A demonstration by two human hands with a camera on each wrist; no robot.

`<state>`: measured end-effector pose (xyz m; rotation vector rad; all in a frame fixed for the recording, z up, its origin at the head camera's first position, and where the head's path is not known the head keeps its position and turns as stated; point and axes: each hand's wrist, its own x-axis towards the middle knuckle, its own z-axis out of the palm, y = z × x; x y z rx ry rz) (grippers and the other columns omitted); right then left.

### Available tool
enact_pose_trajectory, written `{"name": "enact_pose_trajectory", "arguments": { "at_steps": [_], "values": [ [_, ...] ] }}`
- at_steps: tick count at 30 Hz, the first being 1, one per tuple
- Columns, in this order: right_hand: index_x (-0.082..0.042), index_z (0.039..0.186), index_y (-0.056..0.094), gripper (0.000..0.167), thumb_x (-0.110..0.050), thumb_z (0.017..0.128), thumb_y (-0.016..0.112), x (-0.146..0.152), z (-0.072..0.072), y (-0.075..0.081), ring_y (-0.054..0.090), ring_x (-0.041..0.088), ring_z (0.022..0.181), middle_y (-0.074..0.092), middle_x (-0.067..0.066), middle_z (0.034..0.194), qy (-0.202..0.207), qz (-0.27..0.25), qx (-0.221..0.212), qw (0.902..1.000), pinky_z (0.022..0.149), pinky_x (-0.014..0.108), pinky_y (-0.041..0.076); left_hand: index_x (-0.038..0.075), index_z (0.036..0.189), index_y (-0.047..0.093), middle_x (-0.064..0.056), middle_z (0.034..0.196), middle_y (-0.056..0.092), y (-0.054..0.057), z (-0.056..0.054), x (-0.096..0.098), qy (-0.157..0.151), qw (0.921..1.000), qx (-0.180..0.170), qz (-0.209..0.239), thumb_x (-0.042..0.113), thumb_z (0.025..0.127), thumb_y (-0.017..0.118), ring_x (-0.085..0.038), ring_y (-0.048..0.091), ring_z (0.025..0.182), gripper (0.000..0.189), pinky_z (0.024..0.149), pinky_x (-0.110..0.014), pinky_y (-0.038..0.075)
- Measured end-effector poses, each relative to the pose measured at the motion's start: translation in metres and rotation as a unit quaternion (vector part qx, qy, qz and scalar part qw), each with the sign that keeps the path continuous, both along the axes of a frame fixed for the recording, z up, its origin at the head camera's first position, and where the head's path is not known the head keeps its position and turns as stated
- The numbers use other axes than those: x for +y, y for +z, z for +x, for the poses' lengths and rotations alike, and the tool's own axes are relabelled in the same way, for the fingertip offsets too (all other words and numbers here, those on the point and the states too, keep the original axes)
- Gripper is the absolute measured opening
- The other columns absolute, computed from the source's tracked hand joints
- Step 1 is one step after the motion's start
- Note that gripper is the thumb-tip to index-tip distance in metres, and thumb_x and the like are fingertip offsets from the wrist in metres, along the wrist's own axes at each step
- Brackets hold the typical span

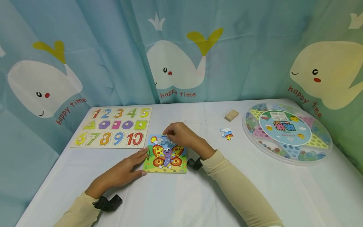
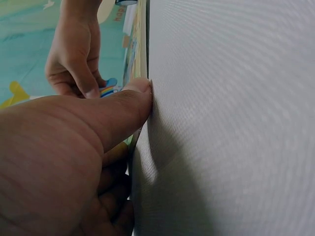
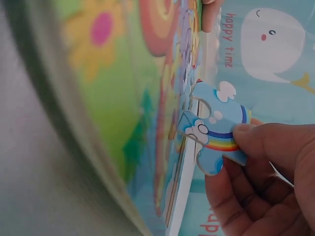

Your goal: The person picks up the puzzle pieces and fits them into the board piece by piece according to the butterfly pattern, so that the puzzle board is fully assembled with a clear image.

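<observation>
A butterfly jigsaw board [image 1: 165,159] lies flat on the table, its picture mostly filled in. My right hand [image 1: 181,135] is over the board's top edge. Between thumb and fingers it pinches a blue puzzle piece [image 3: 221,130] with a rainbow and clouds, seen tilted against the board's edge in the right wrist view. My left hand [image 1: 124,168] rests at the board's left side, fingers fairly straight, thumb touching near the lower left corner. Another puzzle piece [image 1: 226,134] with part of a rainbow lies loose to the right.
A number-and-shape peg board [image 1: 93,125] lies at the left, close to the jigsaw board. A small wooden block [image 1: 231,115] sits beyond the loose piece. At the right is a round, clear Chinese checkers case [image 1: 286,151] with marbles. A whale-print curtain [image 1: 119,63] hangs behind the table.
</observation>
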<state>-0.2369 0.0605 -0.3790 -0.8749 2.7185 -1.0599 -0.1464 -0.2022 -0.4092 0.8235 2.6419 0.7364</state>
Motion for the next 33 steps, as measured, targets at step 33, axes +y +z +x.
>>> {"name": "enact_pose_trajectory", "arguments": {
  "at_steps": [33],
  "values": [
    [-0.001, 0.099, 0.075, 0.016, 0.003, 0.090, 0.062, -0.0048, 0.0076, 0.0013, 0.063, 0.015, 0.088, 0.071, 0.007, 0.097, 0.024, 0.018, 0.040, 0.9987, 0.075, 0.024, 0.052, 0.003, 0.149, 0.037, -0.002, 0.161, 0.017, 0.0021, 0.0006, 0.0017, 0.001, 1.0000, 0.000, -0.001, 0.029, 0.092, 0.069, -0.027, 0.016, 0.146, 0.070, 0.113, -0.048, 0.025]
  ]
}}
